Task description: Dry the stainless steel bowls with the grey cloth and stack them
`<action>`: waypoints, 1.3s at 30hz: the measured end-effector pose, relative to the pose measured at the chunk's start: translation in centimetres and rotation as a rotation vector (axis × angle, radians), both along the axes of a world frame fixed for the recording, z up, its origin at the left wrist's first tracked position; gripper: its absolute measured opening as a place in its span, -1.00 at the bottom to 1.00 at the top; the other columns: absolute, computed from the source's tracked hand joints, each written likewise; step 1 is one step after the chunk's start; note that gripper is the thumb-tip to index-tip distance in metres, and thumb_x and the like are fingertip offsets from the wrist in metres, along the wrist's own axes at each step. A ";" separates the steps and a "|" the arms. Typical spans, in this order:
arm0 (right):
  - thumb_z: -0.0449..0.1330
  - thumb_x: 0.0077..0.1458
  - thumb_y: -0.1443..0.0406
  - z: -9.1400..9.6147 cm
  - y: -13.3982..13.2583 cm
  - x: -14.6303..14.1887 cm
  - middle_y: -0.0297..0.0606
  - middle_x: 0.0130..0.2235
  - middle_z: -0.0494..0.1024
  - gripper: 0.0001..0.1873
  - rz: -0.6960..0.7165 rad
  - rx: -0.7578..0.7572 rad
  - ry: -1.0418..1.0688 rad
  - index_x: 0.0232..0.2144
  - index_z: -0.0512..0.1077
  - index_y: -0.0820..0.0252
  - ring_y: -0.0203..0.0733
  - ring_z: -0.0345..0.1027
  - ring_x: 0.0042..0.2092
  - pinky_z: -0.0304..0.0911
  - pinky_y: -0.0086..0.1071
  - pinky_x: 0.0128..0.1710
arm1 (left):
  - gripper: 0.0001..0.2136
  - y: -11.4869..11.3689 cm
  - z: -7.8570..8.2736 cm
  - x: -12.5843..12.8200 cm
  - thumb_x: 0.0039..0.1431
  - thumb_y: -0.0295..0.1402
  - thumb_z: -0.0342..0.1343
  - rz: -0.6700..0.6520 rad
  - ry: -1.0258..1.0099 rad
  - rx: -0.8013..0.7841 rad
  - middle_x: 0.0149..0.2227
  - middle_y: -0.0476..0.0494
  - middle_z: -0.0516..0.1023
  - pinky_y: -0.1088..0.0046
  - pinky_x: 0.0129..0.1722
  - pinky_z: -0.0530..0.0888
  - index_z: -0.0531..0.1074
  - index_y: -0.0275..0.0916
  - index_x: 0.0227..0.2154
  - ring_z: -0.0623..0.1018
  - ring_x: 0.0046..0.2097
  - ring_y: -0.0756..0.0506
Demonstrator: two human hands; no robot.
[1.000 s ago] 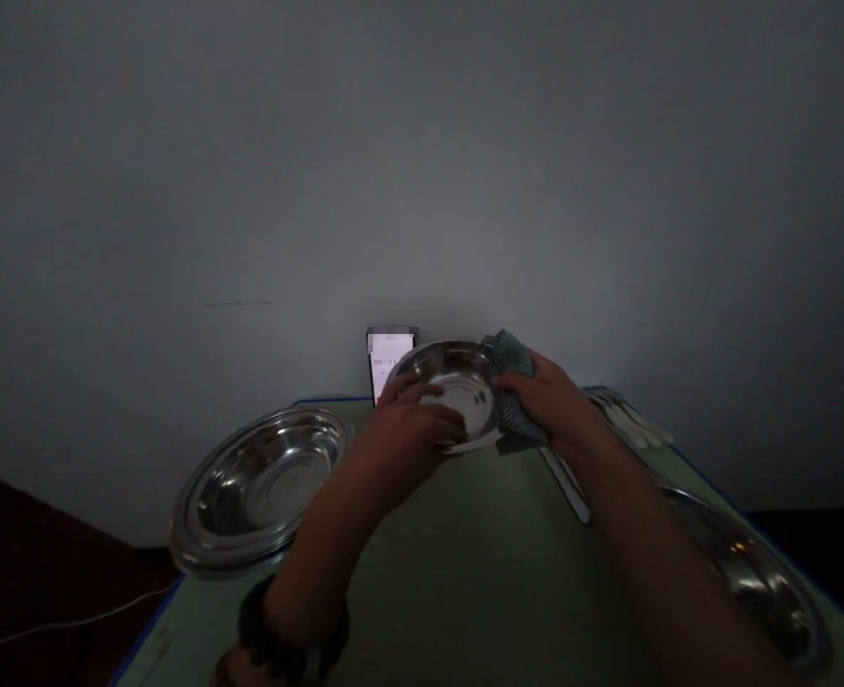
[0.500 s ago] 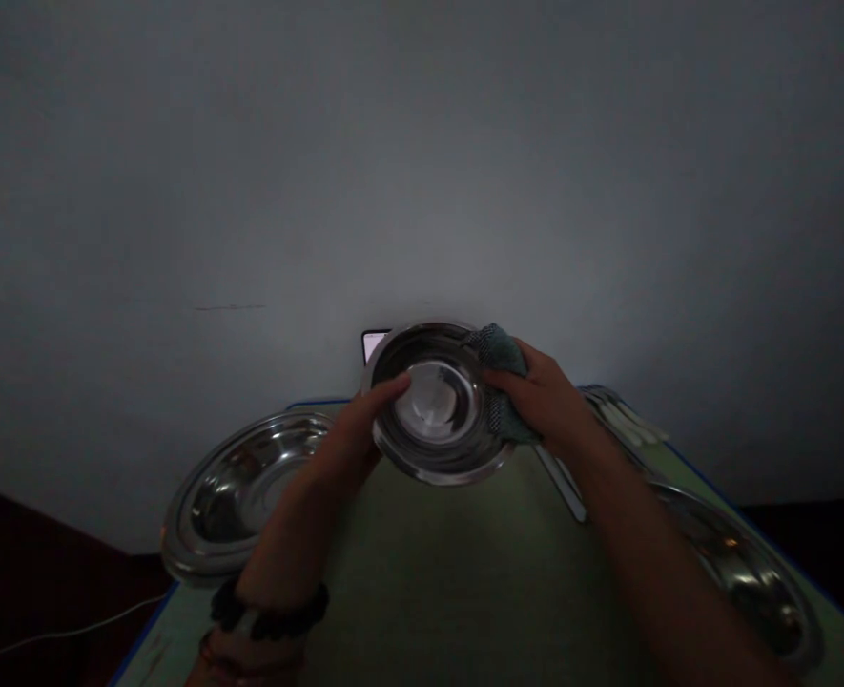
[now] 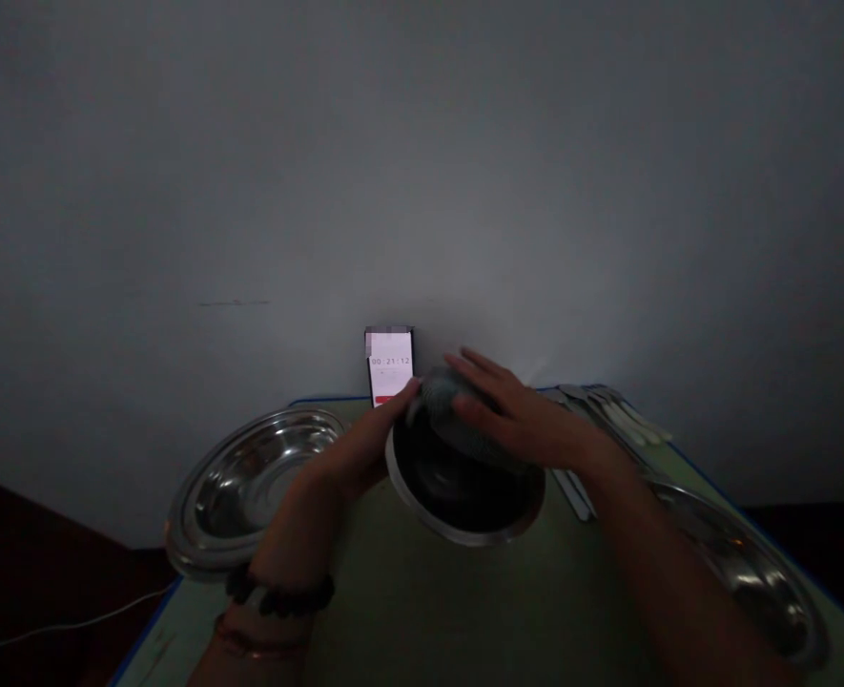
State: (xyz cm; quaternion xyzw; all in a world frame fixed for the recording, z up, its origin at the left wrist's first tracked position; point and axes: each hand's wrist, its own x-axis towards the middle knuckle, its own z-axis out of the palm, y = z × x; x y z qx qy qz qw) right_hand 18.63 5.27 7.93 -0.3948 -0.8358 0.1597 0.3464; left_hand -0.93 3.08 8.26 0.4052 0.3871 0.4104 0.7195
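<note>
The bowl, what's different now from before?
The bowl came down in the view and slightly right, tilting differently. The right hand moved the cloth leftward. The left hand still holds the bowl. More of the phone shows; the left basin stayed put.

A phone showing 00:21:12 stands against the grey wall at the frame's centre. Shiny metal basins sit at lower left on the green tabletop, above a thin pale cable. White-handled cutlery and another metal basin lie at lower right.
</note>
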 end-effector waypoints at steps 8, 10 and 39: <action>0.21 0.02 0.19 -1.2 -0.4 -2.0 -0.01 0.15 0.31 -0.31 -0.052 0.080 -0.081 0.18 0.12 0.19 0.03 0.20 0.16 0.17 -0.01 0.11 | -0.75 -0.3 0.5 -0.8 0.13 -0.22 0.10 -0.010 0.090 0.054 -0.42 -0.23 0.64 0.32 -0.20 0.47 0.57 -0.28 -0.29 0.60 -0.30 -0.18; 0.20 0.03 0.25 -0.9 -0.7 -2.4 -0.07 0.07 0.40 -0.45 0.014 0.063 -0.062 0.09 0.22 0.17 -0.03 0.28 0.09 0.22 -0.07 0.06 | -0.81 -0.7 0.8 -0.9 0.09 -0.26 0.14 -0.036 0.166 0.115 -0.35 -0.21 0.64 0.33 -0.20 0.47 0.58 -0.23 -0.31 0.60 -0.27 -0.17; 0.18 0.05 0.13 -2.3 0.8 -6.0 -0.18 -0.15 0.59 -0.72 -0.119 -0.799 1.482 -0.27 0.47 0.21 -0.19 0.48 -0.17 0.38 -0.33 -0.14 | -0.57 -1.5 1.4 2.8 0.29 -0.12 -0.16 0.641 0.575 1.143 0.17 -0.16 0.32 0.21 0.16 0.23 0.20 -0.13 0.16 0.32 0.17 -0.19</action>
